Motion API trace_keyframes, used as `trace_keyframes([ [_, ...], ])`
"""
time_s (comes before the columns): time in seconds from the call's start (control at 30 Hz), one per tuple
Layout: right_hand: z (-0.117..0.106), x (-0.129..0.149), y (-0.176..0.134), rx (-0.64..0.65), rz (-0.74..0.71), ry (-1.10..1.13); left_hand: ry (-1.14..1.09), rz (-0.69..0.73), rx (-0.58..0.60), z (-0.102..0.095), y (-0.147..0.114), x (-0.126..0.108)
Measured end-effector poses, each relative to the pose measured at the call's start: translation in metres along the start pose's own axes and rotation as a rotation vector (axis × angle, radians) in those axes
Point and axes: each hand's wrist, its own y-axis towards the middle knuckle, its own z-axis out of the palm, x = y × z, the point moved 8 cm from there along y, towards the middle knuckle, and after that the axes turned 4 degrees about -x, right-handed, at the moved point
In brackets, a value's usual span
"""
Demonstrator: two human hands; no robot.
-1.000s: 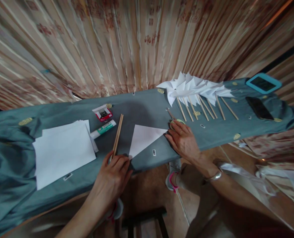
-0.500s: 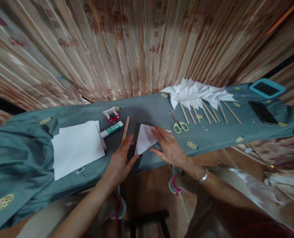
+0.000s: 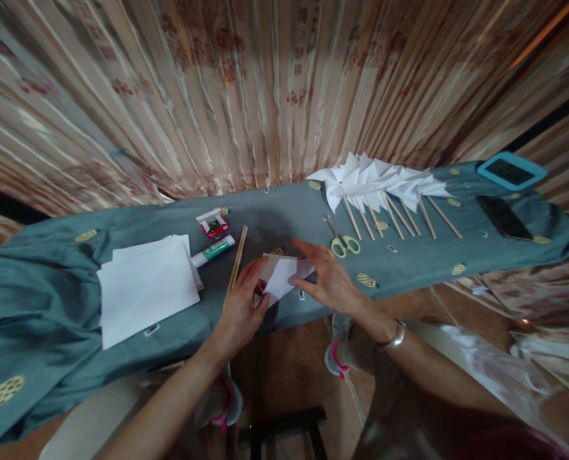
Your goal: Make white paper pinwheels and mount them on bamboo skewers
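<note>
A folded sheet of white paper (image 3: 280,278) is held between my two hands, just over the cloth-covered table. My left hand (image 3: 243,300) grips its left end, thumb in front and fingers behind. At the other end, my right hand (image 3: 327,276) has the paper between its thumb and fingers. Thin wooden sticks (image 3: 238,255) lie beside my left fingers. Right of the paper rest scissors (image 3: 344,245) with green handles.
On the left are a stack of white paper (image 3: 148,291), a glue stick (image 3: 212,250) and a small red-and-white box (image 3: 212,223) with dark bits. Paper pinwheels (image 3: 380,182) on sticks lie at the back right, near a phone (image 3: 504,217) and a blue-framed device (image 3: 511,170).
The folded paper was lying flat as a triangle with my hands resting at its edges. Now both hands have closed on it, and it is lifted and turned.
</note>
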Motion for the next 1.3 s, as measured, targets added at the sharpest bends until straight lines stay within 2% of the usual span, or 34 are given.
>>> trace_keyframes([
  [0.13, -0.010, 0.017, -0.004, 0.011, -0.075, 0.069, 0.123, 0.197, -0.005, -0.002, 0.000, -0.022],
  [0.23, -0.013, 0.022, -0.009, 0.053, -0.150, 0.084, 0.186, 0.278, 0.036, -0.001, 0.000, -0.031],
  [0.4, -0.023, 0.006, -0.019, 0.068, -0.106, 0.103, 0.319, 0.322, 0.197, 0.009, 0.000, -0.024],
  [0.53, -0.032, -0.008, -0.031, 0.053, -0.038, 0.162, 0.393, 0.335, 0.260, 0.015, -0.003, -0.014],
  [0.63, -0.038, -0.015, -0.037, 0.043, 0.039, 0.267, 0.400, 0.375, 0.254, 0.016, -0.004, -0.014],
  [0.8, -0.048, -0.028, -0.031, 0.001, 0.246, 0.524, 0.296, 0.437, 0.153, 0.007, 0.001, -0.021],
  [0.97, -0.046, -0.026, -0.021, 0.020, 0.311, 0.693, 0.079, 0.329, 0.103, 0.003, 0.004, -0.019],
  [1.1, -0.045, -0.019, -0.019, 0.037, 0.230, 0.600, 0.092, 0.351, 0.062, -0.006, 0.008, -0.023],
  [1.2, -0.048, -0.013, -0.018, 0.031, 0.097, 0.361, 0.304, 0.451, -0.015, -0.022, 0.012, -0.034],
  [1.3, -0.050, -0.006, -0.021, 0.042, -0.066, 0.073, 0.486, 0.531, -0.011, -0.028, 0.014, -0.046],
])
